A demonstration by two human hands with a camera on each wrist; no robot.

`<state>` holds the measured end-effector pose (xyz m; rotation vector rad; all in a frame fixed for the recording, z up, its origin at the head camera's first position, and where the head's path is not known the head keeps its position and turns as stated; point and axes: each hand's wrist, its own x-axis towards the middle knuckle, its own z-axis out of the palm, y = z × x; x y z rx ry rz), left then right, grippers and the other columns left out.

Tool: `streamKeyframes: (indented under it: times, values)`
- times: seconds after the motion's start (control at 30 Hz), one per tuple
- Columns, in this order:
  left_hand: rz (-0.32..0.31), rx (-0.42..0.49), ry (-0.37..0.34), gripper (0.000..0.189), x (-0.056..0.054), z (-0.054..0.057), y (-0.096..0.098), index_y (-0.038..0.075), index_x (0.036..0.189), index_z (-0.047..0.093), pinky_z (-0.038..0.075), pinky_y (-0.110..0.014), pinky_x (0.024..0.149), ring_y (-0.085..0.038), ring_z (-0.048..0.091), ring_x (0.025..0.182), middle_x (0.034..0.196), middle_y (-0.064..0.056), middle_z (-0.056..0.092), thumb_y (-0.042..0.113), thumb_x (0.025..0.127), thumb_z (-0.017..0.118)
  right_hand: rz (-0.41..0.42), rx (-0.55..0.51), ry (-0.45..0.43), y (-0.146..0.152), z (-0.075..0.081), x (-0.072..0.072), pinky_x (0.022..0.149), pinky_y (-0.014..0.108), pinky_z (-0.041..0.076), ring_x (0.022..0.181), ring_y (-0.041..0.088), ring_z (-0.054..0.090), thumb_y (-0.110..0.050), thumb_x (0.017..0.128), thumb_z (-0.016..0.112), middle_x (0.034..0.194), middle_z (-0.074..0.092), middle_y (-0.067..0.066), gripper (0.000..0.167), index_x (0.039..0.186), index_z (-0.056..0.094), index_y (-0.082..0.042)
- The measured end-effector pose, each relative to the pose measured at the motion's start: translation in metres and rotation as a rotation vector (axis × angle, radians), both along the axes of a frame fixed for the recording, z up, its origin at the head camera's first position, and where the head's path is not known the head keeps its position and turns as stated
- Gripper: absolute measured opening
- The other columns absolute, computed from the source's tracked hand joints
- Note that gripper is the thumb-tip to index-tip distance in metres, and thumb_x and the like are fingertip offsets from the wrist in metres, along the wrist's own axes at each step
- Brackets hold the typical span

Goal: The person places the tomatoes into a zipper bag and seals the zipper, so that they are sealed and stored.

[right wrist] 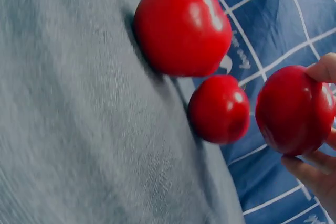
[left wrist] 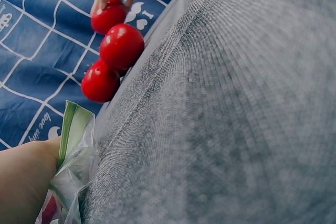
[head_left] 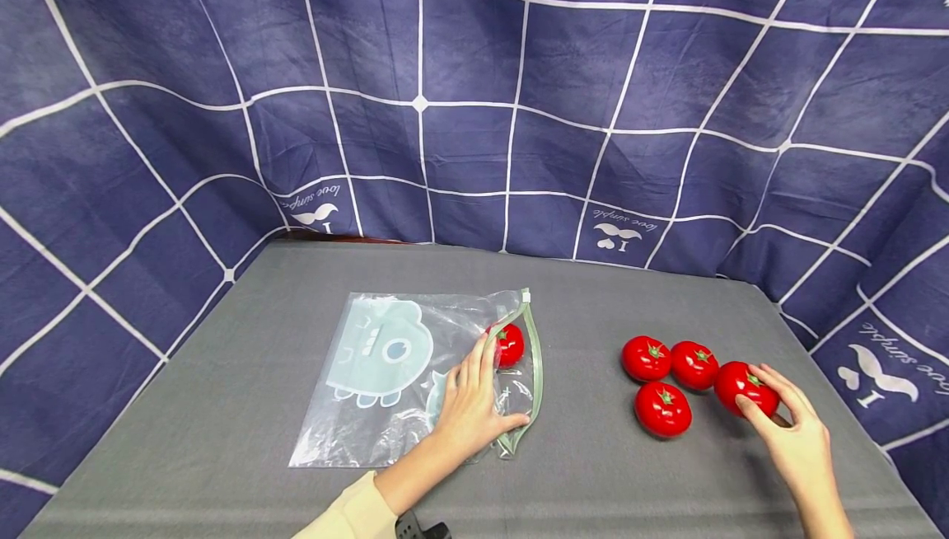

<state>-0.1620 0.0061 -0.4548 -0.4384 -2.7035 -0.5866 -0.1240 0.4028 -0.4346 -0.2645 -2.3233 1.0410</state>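
Observation:
My right hand (head_left: 801,432) grips a red tomato (head_left: 745,388) between thumb and fingers. In the right wrist view this held tomato (right wrist: 295,110) appears raised off the cloth. Left of it, three more tomatoes (head_left: 663,410) sit close together on the table. On the left lies a clear zip bag (head_left: 326,432) with a pale blue cartoon print, its green-edged mouth spread apart towards the right. One tomato (head_left: 509,346) is inside near the mouth. Across the bag rests my left hand (head_left: 469,407), fingers extended, thumb stretched out to the green edge.
Grey cloth (head_left: 586,473) covers the table. A dark blue curtain (head_left: 474,143) with white grid lines hangs behind and along both sides. A white slider (head_left: 526,296) sits at the far end of the bag's zip.

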Motion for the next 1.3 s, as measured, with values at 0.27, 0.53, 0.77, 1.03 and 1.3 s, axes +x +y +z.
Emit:
streamKeyframes:
  times: [0.27,0.53,0.77,1.03,1.3]
  values:
    - [-0.002,0.002,0.001,0.119,0.0,0.0,0.0,0.008,0.144,0.016,0.034,-0.042,0.096,-0.021,0.039,0.122,0.147,-0.005,0.021,0.06,0.054,0.075,0.005,-0.015,0.092,-0.037,0.029,0.009,0.076,-0.004,0.036,0.111,-0.012,0.045,-0.001,0.073,0.071,0.128,0.053,-0.012,0.046,0.118,0.061,-0.009]
    - [-0.013,0.009,-0.003,0.119,0.0,0.0,0.0,0.008,0.144,0.015,0.033,-0.042,0.097,-0.021,0.039,0.123,0.147,-0.005,0.021,0.06,0.054,0.075,0.017,-0.009,0.074,-0.075,0.052,0.019,0.078,-0.004,0.035,0.11,-0.014,0.044,0.001,0.071,0.071,0.126,0.052,-0.016,0.047,0.117,0.062,-0.009]
    - [-0.009,0.008,-0.003,0.119,0.0,0.0,-0.001,0.008,0.144,0.015,0.033,-0.042,0.097,-0.022,0.039,0.123,0.147,-0.006,0.022,0.06,0.054,0.075,0.153,0.018,0.141,-0.086,0.047,0.013,0.079,-0.003,0.036,0.112,-0.011,0.045,0.003,0.069,0.072,0.129,0.053,-0.004,0.048,0.115,0.062,-0.005]
    - [-0.009,0.023,-0.003,0.118,-0.001,0.001,-0.001,0.008,0.144,0.016,0.033,-0.043,0.096,-0.021,0.039,0.122,0.147,-0.005,0.022,0.058,0.055,0.076,0.29,0.029,0.185,-0.111,0.061,0.006,0.08,0.0,0.039,0.109,-0.008,0.049,0.008,0.067,0.072,0.126,0.054,-0.006,0.048,0.113,0.062,-0.002]
    - [-0.005,0.014,-0.021,0.118,0.0,0.001,0.0,0.009,0.144,0.016,0.033,-0.043,0.097,-0.021,0.039,0.123,0.147,-0.005,0.022,0.058,0.055,0.076,0.367,0.024,0.189,-0.142,0.077,-0.001,0.08,0.001,0.04,0.103,-0.012,0.051,0.014,0.065,0.07,0.123,0.048,-0.022,0.048,0.112,0.061,0.003]
